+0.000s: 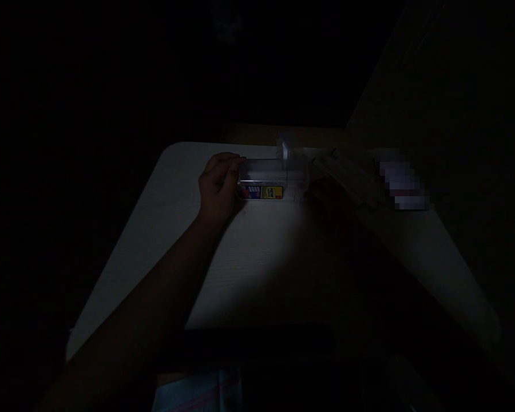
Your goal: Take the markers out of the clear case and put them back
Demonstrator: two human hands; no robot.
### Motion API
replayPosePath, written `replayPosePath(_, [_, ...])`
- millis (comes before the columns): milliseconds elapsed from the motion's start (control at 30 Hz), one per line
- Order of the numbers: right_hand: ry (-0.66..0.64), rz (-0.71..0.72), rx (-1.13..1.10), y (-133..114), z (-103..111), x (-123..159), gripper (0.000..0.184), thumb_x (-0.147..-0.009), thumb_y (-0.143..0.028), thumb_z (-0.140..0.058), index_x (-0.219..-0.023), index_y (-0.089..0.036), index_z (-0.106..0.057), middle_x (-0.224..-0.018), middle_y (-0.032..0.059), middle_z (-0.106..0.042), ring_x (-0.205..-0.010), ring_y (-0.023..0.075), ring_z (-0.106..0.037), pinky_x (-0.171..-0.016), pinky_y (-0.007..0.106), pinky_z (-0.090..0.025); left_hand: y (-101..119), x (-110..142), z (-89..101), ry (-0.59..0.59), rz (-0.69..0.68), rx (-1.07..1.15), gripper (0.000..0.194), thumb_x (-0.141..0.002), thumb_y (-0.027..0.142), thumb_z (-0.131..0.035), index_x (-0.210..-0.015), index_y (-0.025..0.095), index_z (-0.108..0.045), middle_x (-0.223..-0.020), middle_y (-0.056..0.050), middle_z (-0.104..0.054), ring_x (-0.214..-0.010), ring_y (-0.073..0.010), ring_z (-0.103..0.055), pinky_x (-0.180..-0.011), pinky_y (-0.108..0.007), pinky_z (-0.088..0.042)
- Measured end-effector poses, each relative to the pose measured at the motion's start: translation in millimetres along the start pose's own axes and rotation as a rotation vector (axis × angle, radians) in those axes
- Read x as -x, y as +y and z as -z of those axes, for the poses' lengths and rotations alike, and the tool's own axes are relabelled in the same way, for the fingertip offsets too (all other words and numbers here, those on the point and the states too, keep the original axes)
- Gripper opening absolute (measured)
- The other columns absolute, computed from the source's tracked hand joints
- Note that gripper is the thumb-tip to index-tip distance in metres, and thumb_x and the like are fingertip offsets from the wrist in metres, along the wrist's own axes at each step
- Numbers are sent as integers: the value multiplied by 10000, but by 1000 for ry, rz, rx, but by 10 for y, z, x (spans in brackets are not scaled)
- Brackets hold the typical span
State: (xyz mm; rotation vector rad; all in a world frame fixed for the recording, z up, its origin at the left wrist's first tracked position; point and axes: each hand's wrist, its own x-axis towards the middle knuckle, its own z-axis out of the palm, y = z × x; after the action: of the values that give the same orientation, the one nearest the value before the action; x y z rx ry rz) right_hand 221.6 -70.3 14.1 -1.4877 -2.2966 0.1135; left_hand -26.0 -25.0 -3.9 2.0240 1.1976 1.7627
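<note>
So, from where I'm standing the room is really dark, and the head camera mostly picks out a pale wood-grain table (150, 234) under a wedge of light. The person's left hand (218, 191) reaches in from the lower left, its fingers (227, 163) curled closed around the left end of a clear plastic box (264, 171), so it looks like a proper grip rather than a light touch. The box sits toward the far side of the table. A colourful packet (261, 192) in yellow, blue and red lies along its lower edge, though I can't tell if it's inside or behind the clear wall. To the right, a dim reddish shape (330, 206) might be the right hand, but it's too shadowy to say, let alone whether it's open or closed. Beyond that are a pale ribbed strip (347, 174) and a pixelated patch (401, 180). Honestly, slick plastic and poor light are the worry: a loose grip could let the box slip and knock the packet.
</note>
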Motion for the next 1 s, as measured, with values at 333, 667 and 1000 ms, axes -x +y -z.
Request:
replayPosePath(333, [148,-87,-107,102,-45,-10,228,-856,-274,-537,-1013,-186,-676,-1064,96,-671,-1017,244,-591,-898,389,-457,-26,-5,-5,27,-63,53,287,-919,384,-484,-950,219,-716,-972,-53,-662,-972,-156,-619,-876,-325,-491])
replayPosePath(667, [212,-73,-109,420,71,90,267,-868,-317,-502,-1037,-196,-670,-1047,92,-675,-983,239,-620,-858,398,-485,-3,-8,-4,19,-60,27,282,-916,399,-486,-947,227,-707,-971,-30,-657,-965,-145,-619,-868,-307,-494])
replayPosePath(1000, [201,53,-57,369,42,58,301,-905,-300,-425,-1044,-194,-671,-1059,98,-676,-1005,237,-617,-875,403,-487,-8,-11,-8,8,-48,34,274,-912,424,-484,-935,245,-690,-974,-17,-640,-981,-147,-609,-891,-316,-490])
